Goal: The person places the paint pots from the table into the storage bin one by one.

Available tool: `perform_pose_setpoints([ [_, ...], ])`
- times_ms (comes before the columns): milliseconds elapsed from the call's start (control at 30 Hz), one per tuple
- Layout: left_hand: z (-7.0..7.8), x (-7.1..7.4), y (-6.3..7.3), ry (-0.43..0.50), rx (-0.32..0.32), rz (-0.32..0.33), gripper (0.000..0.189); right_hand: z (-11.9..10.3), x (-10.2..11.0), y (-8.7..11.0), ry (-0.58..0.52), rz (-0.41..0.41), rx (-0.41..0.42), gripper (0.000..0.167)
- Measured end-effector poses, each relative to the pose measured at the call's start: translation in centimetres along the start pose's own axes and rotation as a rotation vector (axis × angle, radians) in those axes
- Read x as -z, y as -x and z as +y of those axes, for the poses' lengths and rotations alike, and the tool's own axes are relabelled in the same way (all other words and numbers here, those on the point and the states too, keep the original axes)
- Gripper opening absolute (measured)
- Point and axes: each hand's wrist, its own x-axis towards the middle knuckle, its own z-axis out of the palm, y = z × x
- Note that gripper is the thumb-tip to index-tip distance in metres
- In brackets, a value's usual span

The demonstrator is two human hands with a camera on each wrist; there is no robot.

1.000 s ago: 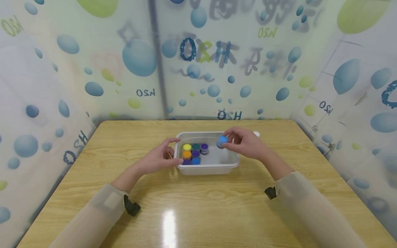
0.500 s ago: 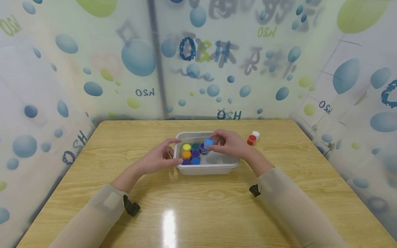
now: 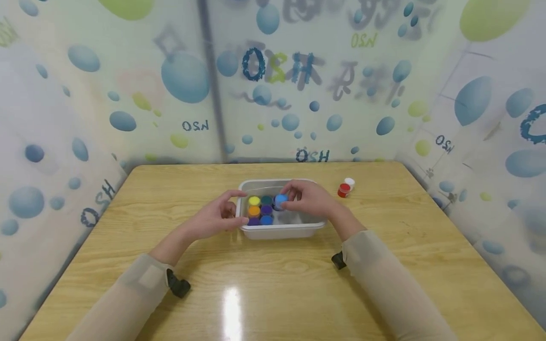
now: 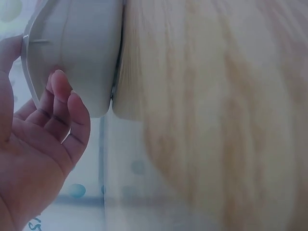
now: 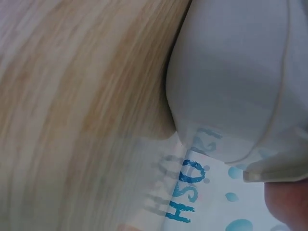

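A white plastic bin (image 3: 281, 231) stands on the table, with several small paint pots at its left side. Yellow (image 3: 254, 201), orange (image 3: 254, 211), dark green, purple and blue (image 3: 266, 220) lids show. My right hand (image 3: 310, 199) reaches over the back rim and pinches a light blue paint pot (image 3: 281, 200) between thumb and fingertips, inside the bin beside the dark green one. Along the bin's left end, my left hand (image 3: 215, 215) holds the rim with thumb and index finger; its other fingers curl near the outer wall (image 4: 89, 53) in the left wrist view.
Behind and right of the bin, a red-lidded pot (image 3: 343, 190) and a white-lidded pot (image 3: 349, 183) stand together on the wooden table (image 3: 298, 284). Patterned walls (image 3: 273, 118) rise at the table's back and sides.
My right hand has carried the light blue pot leftward and lowered it among the other pots. The red pot has come into view from behind that hand. My left hand stays at the rim.
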Motion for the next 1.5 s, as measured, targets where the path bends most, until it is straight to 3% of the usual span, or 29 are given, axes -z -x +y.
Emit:
perform_pose_setpoints([
  [467,0.3,-0.09,-0.06,0.035,-0.022,-0.003,0.076,-0.59,-0.53,-0.39,0.263,-0.101,-0.074,0.031],
  [767,0.2,-0.18,-0.19,0.077,-0.022,-0.017,0.076,-0.98,-0.32,-0.36,0.29,-0.121,-0.091,0.032],
  [1200,0.45,-0.2,-0.08,0.063,-0.022,-0.019,0.077,-0.97,-0.29,-0.73,0.307,-0.174,-0.095,0.034],
  [1500,0.05,-0.25,-0.11,0.055,-0.024,-0.021,0.077,-0.79,-0.35,-0.57,0.278,-0.155,-0.092,0.033],
])
